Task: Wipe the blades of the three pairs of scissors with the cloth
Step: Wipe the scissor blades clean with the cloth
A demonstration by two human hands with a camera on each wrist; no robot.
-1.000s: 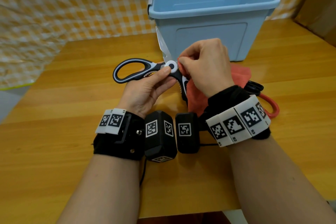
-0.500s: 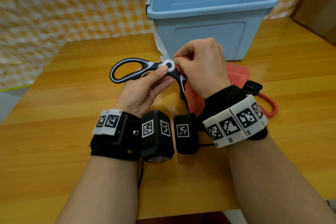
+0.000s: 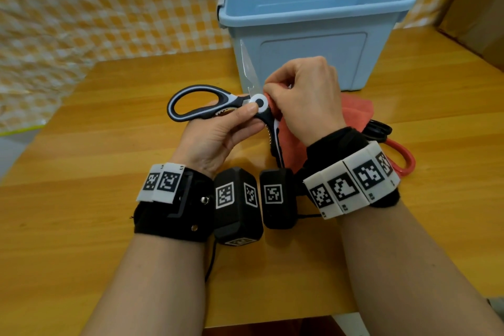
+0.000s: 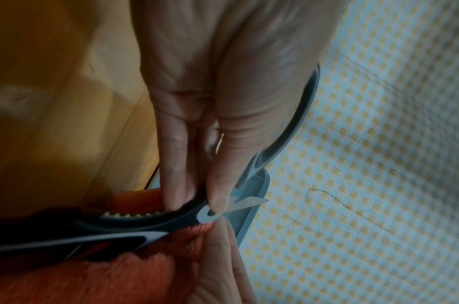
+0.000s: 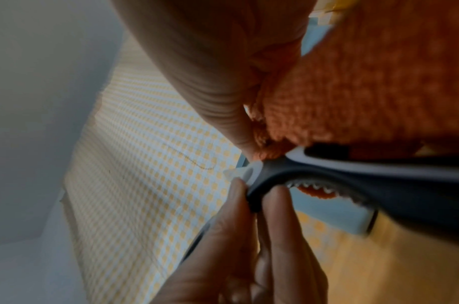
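Observation:
Black-and-white kitchen scissors (image 3: 207,102) are held spread wide above the wooden table (image 3: 81,144). My left hand (image 3: 218,133) pinches them at the white pivot, thumb (image 4: 220,179) on top. One bare blade (image 3: 249,73) points up in front of the bin. My right hand (image 3: 305,98) pinches the orange cloth (image 3: 354,114) round the other blade beside the pivot, and that blade is hidden. The cloth (image 5: 366,82) hangs under my palm. Red-handled scissors (image 3: 401,157) and a black pair (image 3: 377,129) lie on the table behind my right wrist.
A pale blue plastic bin (image 3: 313,22) stands at the back of the table, just behind the raised blade. A yellow checked curtain (image 3: 95,8) hangs behind. Cardboard boxes (image 3: 480,3) sit at the far right.
Both hands with the scissors have shifted slightly left and up. The right hand's cloth pinch stays close to the pivot.

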